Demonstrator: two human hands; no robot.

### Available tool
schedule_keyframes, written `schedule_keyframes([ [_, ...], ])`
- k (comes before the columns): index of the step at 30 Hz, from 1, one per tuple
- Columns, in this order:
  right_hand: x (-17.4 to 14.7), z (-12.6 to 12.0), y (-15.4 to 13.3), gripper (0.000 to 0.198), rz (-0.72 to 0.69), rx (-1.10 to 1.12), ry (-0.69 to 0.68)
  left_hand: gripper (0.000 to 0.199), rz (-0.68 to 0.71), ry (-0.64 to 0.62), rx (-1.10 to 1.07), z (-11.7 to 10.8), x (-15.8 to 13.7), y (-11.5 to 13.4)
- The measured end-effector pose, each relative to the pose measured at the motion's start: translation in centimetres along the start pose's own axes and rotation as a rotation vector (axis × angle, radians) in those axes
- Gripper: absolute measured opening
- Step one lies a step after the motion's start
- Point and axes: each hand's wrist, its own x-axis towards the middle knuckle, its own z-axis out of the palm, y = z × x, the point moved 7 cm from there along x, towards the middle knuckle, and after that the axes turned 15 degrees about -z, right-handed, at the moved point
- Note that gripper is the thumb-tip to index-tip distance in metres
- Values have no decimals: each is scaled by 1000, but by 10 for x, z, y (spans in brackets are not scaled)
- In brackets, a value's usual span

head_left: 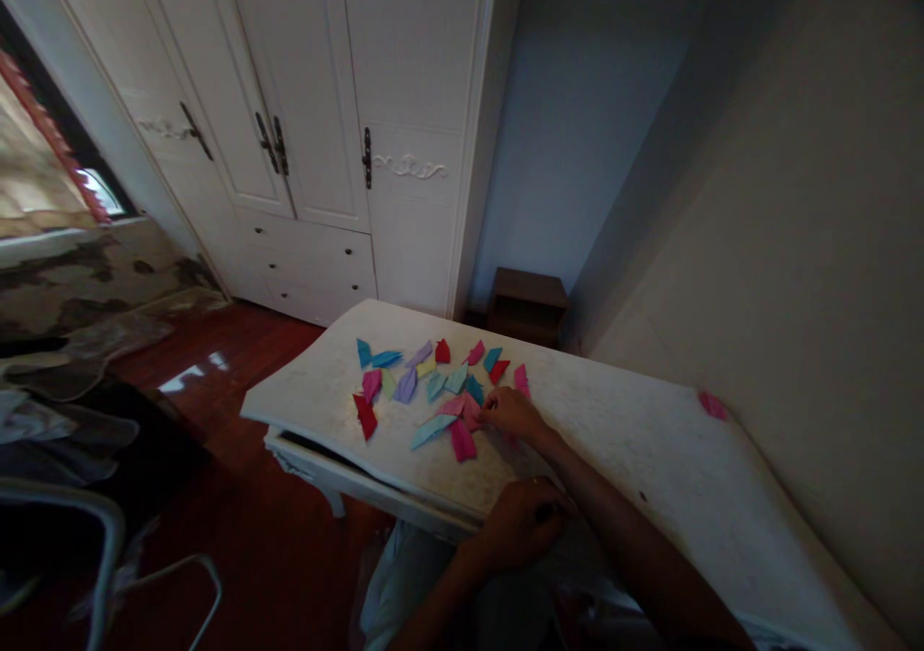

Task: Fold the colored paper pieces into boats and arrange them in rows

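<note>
My right hand [511, 410] nearly closes at a pink folded paper [470, 414], long axis roughly away from me, grip unclear; my left hand [521, 524] curls, contents hidden.

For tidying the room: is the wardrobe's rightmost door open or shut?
Shut: the rightmost door sits flush, with no open gap along its edges.

A white wardrobe [419, 73] with dark handles [368, 158] faces me, a brown cabinet [530, 288] beside it; at left, a red-edged curtain [36, 155] hangs above a patchy wall [93, 275] and a pale tubular frame [112, 535] curves over red flooring [245, 357].
</note>
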Motion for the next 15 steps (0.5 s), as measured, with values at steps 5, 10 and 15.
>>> schedule_keyframes([
  [5, -10, -3, 9, 10, 23, 170, -78, 29, 39, 41, -3, -1, -1, 1],
  [10, -33, -16, 18, 14, 58, 380, -156, 30, 17, 51, 12, -2, -2, 2],
  [15, -51, -20, 24, 24, 69, 728, -175, 26, 0, 64, 27, -3, -3, 6],
])
